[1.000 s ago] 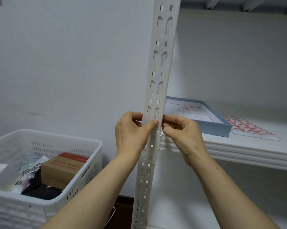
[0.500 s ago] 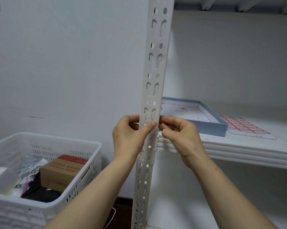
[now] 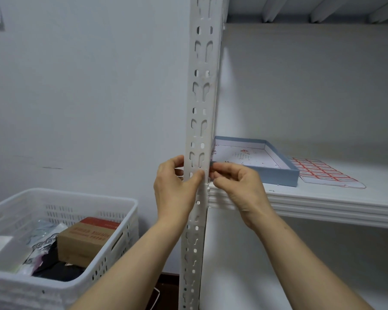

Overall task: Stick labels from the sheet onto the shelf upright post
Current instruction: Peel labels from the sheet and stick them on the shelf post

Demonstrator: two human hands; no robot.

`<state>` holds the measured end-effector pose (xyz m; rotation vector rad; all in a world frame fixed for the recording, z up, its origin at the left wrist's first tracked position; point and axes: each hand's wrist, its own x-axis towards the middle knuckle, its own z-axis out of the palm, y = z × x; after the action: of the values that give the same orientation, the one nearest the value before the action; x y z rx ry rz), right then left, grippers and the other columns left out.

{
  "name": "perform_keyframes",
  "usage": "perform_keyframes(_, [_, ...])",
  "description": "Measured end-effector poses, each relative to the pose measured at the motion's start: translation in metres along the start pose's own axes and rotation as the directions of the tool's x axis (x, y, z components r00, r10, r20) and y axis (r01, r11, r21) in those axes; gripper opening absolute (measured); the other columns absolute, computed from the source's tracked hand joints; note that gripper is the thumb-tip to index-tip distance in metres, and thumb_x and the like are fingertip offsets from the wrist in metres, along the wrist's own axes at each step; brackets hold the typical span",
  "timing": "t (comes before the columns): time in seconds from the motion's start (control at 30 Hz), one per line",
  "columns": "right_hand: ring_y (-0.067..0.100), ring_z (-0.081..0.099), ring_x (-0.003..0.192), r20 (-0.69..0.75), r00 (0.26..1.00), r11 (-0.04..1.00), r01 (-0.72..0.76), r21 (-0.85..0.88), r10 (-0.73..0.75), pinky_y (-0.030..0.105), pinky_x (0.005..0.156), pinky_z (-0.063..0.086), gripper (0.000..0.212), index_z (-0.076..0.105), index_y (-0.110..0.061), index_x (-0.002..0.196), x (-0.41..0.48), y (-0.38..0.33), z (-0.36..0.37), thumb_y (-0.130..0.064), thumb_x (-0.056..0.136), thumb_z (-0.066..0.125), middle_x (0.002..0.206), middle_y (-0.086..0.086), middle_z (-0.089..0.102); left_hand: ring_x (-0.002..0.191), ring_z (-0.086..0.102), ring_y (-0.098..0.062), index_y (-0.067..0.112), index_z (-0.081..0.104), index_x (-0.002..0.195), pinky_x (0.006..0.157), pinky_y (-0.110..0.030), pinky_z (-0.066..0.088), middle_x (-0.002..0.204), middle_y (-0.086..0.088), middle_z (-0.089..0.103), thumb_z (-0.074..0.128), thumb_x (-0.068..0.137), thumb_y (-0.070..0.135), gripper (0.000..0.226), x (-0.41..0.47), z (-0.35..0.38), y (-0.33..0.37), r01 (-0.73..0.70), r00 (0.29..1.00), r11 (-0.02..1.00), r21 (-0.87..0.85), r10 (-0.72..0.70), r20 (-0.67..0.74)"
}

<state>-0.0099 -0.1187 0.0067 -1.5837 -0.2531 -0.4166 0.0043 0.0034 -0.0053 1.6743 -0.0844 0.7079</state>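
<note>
Centre frame: the left hand (image 3: pixel 177 186) grips the vertical shelf upright post (image 3: pixel 202 97), thumb on its face. The right hand (image 3: pixel 235 186) pinches at its right edge, with no label discernible there. The label sheet (image 3: pixel 322 173) lies at right.

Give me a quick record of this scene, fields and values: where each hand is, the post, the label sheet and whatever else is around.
Left hand: grips the post, thumb pressed on its front
Right hand: pinches at the post's right edge; label not discernible
Label sheet: flat on the shelf, right of the blue box
Basket: lower left, holds a cardboard box
</note>
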Motion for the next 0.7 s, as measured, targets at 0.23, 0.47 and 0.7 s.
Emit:
perform_keyframes(0.23, [0.006, 0.068, 0.094, 0.007, 1.000, 1.000, 0.024, 0.007, -0.025, 0.016, 0.086, 0.051, 0.034, 0.070, -0.012, 0.105, 0.0017, 0.0042, -0.0013, 0.008, 0.081, 0.057, 0.095, -0.004, 0.073, 0.087, 0.056, -0.009, 0.026, 0.055, 0.107, 0.082, -0.028, 0.050, 0.108, 0.003, 0.061, 0.078, 0.072, 0.025, 0.042, 0.0003, 0.0031, 0.0029, -0.006, 1.000, 1.000, 0.023, 0.006, -0.002])
perform_keyframes(0.47, [0.003, 0.068, 0.093, 0.020, 0.999, 0.999, 0.041, 0.014, -0.041, 0.013, 0.083, 0.051, 0.036, 0.070, -0.011, 0.105, 0.0003, 0.0043, -0.0017, 0.011, 0.080, 0.055, 0.094, -0.007, 0.072, 0.088, 0.058, -0.011, 0.022, 0.058, 0.111, 0.080, -0.029, 0.051, 0.107, 0.003, 0.063, 0.079, 0.071, 0.025, 0.045, 0.0013, 0.0057, 0.0000, 0.002, 1.000, 1.000, 0.003, -0.002, -0.017])
perform_keyframes(0.7, [0.004, 0.068, 0.093, 0.037, 0.998, 0.999, 0.051, 0.014, -0.051, 0.012, 0.080, 0.051, 0.037, 0.070, -0.023, 0.092, -0.0017, 0.0031, -0.0035, 0.010, 0.080, 0.056, 0.093, -0.007, 0.072, 0.090, 0.061, -0.013, 0.028, 0.056, 0.104, 0.082, -0.029, 0.053, 0.108, 0.001, 0.064, 0.079, 0.073, 0.019, 0.040, -0.0003, 0.0029, -0.0046, -0.003, 1.000, 0.998, -0.065, 0.004, 0.005])
